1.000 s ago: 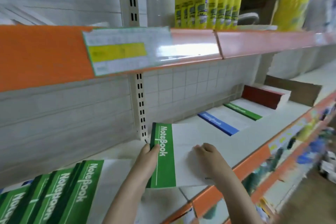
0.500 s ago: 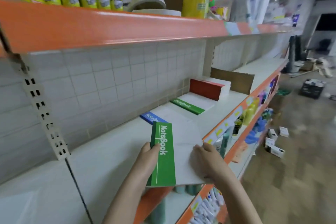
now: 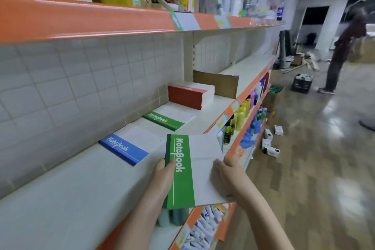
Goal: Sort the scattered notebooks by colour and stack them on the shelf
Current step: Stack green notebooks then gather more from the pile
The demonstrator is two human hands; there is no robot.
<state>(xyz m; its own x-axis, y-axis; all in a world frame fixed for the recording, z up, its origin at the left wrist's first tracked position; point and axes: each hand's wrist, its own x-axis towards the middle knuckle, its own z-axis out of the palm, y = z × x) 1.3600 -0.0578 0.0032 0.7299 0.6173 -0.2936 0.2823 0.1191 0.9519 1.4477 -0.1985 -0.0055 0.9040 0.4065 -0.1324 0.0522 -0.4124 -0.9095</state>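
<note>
Notebooks are the business of this moment, and the single head view shows one with a green spine band, the held green notebook (image 3: 188,170), carried in both hands above the front edge of the white shelf (image 3: 71,199), partly overhanging the orange lip. The left hand (image 3: 162,176) grips its spine side, thumb curled onto the green band and fingers hidden beneath; the right hand (image 3: 229,178) holds the white cover's right side with the thumb laid on top, the other fingers out of sight under the book. Its long axis runs roughly from the person toward the far end of the shelf, tilted slightly right, with the green band on the left and the word "NoteBook" reading along that axis. Further along the shelf, close to the tiled back wall, lie a blue notebook (image 3: 123,149), then a green notebook (image 3: 164,121), then a red stack (image 3: 190,96) just before a cardboard divider (image 3: 217,82); each stands apart from its neighbour, spines angled toward the front-left. Judged from this, sorting is under way: red looks well built up, while blue and green appear only one or a few books deep. The held book most likely belongs on the green notebook beyond the blue one, so it has yet to be laid there. Whether more notebooks wait elsewhere cannot be told from here.
</note>
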